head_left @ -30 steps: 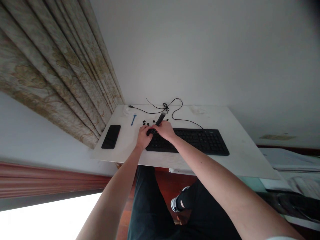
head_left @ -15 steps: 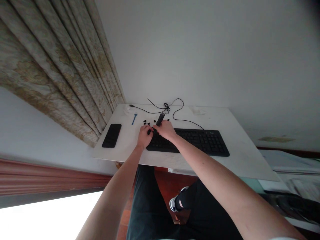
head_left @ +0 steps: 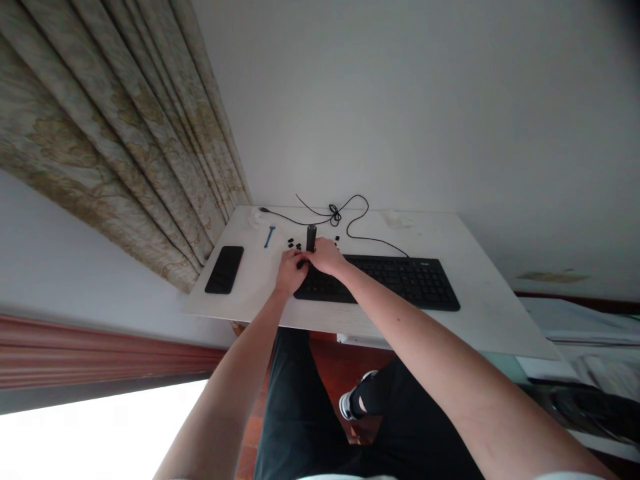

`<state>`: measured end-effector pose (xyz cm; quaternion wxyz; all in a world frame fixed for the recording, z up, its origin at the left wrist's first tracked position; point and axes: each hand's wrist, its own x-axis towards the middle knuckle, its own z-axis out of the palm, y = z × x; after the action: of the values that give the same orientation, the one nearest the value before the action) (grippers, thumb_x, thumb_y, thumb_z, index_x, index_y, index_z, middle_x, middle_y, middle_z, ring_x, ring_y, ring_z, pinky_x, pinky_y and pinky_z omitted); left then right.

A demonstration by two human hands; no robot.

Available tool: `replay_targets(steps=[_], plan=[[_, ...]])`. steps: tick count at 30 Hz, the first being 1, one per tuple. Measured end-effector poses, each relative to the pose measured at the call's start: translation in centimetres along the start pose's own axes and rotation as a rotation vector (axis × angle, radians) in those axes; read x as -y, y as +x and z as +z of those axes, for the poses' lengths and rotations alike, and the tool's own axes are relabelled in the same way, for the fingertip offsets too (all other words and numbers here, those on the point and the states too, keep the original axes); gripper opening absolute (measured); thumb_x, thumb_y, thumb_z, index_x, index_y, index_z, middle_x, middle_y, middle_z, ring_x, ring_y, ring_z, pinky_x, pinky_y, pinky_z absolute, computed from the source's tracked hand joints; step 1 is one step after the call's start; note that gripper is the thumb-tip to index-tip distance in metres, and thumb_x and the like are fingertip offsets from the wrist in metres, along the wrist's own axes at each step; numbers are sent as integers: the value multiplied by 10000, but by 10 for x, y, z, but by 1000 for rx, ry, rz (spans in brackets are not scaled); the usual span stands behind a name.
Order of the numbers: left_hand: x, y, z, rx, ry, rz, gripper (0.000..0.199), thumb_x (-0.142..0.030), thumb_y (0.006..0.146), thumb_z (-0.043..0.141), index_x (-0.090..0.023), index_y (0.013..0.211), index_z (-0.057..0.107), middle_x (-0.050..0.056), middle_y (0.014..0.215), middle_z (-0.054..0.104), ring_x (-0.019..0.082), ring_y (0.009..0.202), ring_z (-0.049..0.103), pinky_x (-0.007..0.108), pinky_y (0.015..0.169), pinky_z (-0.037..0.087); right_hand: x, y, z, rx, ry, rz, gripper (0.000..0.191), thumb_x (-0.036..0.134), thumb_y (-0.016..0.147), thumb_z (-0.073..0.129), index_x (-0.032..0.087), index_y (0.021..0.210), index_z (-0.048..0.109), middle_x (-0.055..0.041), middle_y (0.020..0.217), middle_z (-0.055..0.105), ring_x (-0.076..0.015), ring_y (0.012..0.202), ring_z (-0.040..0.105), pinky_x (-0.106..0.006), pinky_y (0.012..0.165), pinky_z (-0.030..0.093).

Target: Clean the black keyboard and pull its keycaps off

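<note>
A black keyboard lies on the white table, its left end partly under my hands. My right hand is closed round a dark stick-like tool, which stands nearly upright over the keyboard's upper left corner. My left hand touches that same corner, its fingers curled together against the right hand's fingertips; what they pinch, if anything, is too small to make out. Several small black keycaps are scattered just behind my hands, and a single one lies to the right of the tool.
At the left of the table are a black phone and a blue tool. A black cable with a knotted bundle runs behind the keyboard. Curtains hang at the left; a wall rises behind.
The dark tool has swung from leaning right to nearly upright, and my right hand has shifted slightly left with it. My left hand has stayed almost in place.
</note>
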<state>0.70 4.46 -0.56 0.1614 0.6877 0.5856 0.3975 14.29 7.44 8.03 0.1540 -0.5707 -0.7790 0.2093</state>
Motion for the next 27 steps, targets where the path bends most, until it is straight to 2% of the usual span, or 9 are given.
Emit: replay_targets(steps=[5,14,19,24,27], plan=[[0,0,-1,33,16,32,138,-121,829,657,-205,889,748,77,1034,690,263,1117,563,462,1046,453,-9,-4,3,8,47,-112,125,241,913,651,163,861,733,-118,893,763,-233,859,720,-279,754,508],[-2,0,-2,44,17,25,151,-158,860,640,-222,949,744,72,1037,691,264,1137,550,466,1039,445,-20,-27,9,-5,256,-161,127,246,952,637,173,997,730,-84,914,770,-204,872,733,-274,804,522],[-3,-1,-3,45,22,17,167,-141,841,621,-220,943,728,76,1034,689,274,1147,543,464,1038,442,-19,-39,14,-54,246,-182,148,217,961,610,170,1035,729,-102,954,768,-221,935,731,-300,871,517],[-3,-1,-4,62,32,35,237,-73,794,585,-214,940,707,74,1012,691,274,1124,555,466,1029,442,-18,-50,21,-121,270,-250,216,177,959,578,194,1134,705,-96,1126,752,-223,1028,718,-316,941,511],[-3,-1,-5,62,32,37,195,-100,814,613,-221,938,702,65,999,694,271,1124,559,459,1030,442,-18,-53,24,-170,372,-198,187,216,959,583,189,1097,707,-92,1051,766,-219,969,737,-309,895,539]])
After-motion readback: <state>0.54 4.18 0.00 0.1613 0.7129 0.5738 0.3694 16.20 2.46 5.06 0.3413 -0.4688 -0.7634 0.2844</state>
